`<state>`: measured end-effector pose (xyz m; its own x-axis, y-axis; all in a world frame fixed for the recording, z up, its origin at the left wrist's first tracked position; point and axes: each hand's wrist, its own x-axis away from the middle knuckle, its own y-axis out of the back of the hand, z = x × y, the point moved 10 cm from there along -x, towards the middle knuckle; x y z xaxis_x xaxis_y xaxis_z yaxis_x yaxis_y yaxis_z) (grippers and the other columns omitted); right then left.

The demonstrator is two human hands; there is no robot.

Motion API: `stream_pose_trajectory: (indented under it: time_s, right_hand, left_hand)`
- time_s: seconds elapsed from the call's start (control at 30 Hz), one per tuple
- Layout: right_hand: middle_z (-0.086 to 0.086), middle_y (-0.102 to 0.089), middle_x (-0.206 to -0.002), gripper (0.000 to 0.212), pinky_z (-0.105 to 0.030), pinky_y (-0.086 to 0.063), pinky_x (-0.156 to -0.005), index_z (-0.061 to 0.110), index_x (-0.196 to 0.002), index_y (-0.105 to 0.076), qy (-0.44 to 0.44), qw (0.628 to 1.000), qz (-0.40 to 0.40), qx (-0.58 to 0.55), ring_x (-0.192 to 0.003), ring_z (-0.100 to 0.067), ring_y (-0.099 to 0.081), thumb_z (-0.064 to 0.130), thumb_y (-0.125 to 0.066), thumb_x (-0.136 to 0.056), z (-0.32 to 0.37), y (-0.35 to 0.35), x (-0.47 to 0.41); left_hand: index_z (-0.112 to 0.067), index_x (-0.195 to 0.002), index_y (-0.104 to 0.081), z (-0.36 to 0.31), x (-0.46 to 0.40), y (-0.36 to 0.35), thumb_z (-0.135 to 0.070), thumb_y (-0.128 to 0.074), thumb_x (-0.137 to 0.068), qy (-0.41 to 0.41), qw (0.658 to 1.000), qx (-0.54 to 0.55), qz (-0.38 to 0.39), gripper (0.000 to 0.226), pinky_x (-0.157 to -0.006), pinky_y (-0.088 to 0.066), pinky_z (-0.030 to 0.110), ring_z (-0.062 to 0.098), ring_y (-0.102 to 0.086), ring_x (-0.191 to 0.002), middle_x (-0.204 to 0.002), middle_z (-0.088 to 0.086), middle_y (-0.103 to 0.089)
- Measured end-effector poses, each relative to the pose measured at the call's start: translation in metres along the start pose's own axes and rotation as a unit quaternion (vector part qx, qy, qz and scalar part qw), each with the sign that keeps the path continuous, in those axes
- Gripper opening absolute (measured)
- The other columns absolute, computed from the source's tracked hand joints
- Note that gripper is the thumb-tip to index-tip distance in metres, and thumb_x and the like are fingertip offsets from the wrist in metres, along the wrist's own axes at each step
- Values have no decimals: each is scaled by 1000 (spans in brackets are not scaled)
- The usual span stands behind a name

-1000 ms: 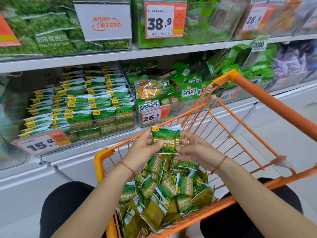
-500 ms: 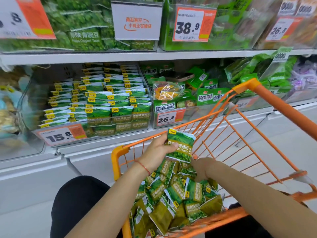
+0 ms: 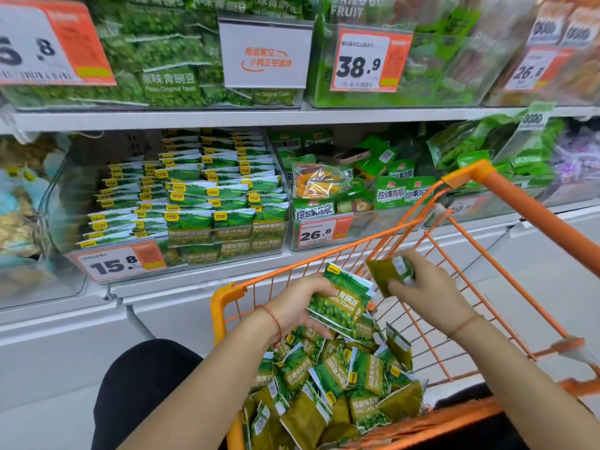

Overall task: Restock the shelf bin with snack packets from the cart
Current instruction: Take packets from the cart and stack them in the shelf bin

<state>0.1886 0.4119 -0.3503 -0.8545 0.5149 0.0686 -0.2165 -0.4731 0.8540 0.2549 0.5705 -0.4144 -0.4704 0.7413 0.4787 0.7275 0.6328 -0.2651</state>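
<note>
Two hands over orange cart [image 3: 519, 203], left hand [image 3: 293, 306] gripping packets [image 3: 341, 303], right hand [image 3: 428, 287] pinching one packet [image 3: 388, 274]

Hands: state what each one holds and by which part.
Left hand grips a small stack of pea packets by its left edge. Right hand pinches a single packet, back side showing, by its right end.

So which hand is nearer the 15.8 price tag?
Left. The left hand grips packets over the cart's front left corner, below and right of the tag. The right hand, holding one packet, is further right.
</note>
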Motion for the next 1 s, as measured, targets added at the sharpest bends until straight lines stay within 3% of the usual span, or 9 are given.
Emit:
stream_pose_trajectory:
  time_s: [0.1,0.17,0.33,0.43,0.5,0.67,0.73,0.83,1.0]
  right_hand:
    - [1,-65,-102,34,-11,-46,-71,16,-118,-62,123,976,-175,-42,-88,-10,-56,6,-65,-86,33,41,29]
    - [-3,-63,-113,40,-23,-47,-86,14,-121,-63,228,948,-220,24,-103,-14,-53,2,-63,-82,60,35,49]
    - [-17,-63,-108,62,-41,-58,-73,5,-119,-63,252,938,-174,165,-93,-35,-61,-6,-73,-59,81,-21,53]
    - [-21,-61,-112,67,-45,-56,-82,-3,-123,-59,245,941,-141,187,-100,-36,-61,-2,-70,-57,85,-41,54]
    - [-22,-58,-121,70,-46,-48,-96,-6,-129,-52,254,943,-113,181,-110,-36,-58,1,-61,-60,88,-49,59]
    - [14,-37,-138,62,-18,-28,-106,23,-145,-32,133,976,-51,-164,-128,-2,-35,14,-43,-85,62,-25,53]
    - [12,-42,-136,48,-21,-33,-101,24,-142,-37,23,957,-89,-274,-123,-4,-41,23,-50,-96,35,-11,41]
    - [7,-48,-136,49,-33,-45,-100,22,-130,-52,-124,890,75,-432,-121,-12,-47,45,-55,-87,25,-51,32]
    - [6,-63,-113,25,-23,-56,-76,17,-110,-61,-78,873,80,-474,-106,-5,-58,32,-56,-91,40,-65,31]
  left_hand:
    - [2,-98,-55,2,3,-1,-4,-47,-91,17,1000,25,-8,12,-51,-56,36,24,-51,-94,-123,8,-41]
    - [-1,-104,-52,1,7,-5,-6,-44,-94,25,997,78,-12,14,-57,-58,43,21,-56,-84,-116,6,-48]
    - [-30,-143,-30,-10,15,-19,-51,-38,-95,-10,993,116,21,53,-81,-54,53,3,-39,-127,-136,-19,-30]
    - [-31,-122,-46,-10,20,-27,-50,-39,-93,-11,998,46,37,36,-86,-54,46,-14,-61,-82,-106,-24,-46]
    - [-30,-128,-42,-10,19,-27,-44,-44,-93,-27,999,12,37,39,-78,-57,35,-17,-52,-80,-99,-27,-40]
    - [-22,-139,-34,-10,11,-18,-32,-60,-84,-51,997,44,36,62,-83,-56,41,14,-61,-107,-131,-4,-54]
    - [-32,-120,-39,-14,12,-14,-20,-57,-91,-73,996,52,24,36,-86,-55,43,3,-62,-92,-116,-16,-54]
    - [-36,-98,-45,-20,12,-17,-12,-53,-93,-105,993,38,41,27,-89,-53,47,-9,-65,-76,-93,-26,-59]
    - [-18,-126,-47,-23,7,-5,-20,-73,-75,-140,989,36,31,57,-82,-55,39,17,-61,-112,-128,5,-57]
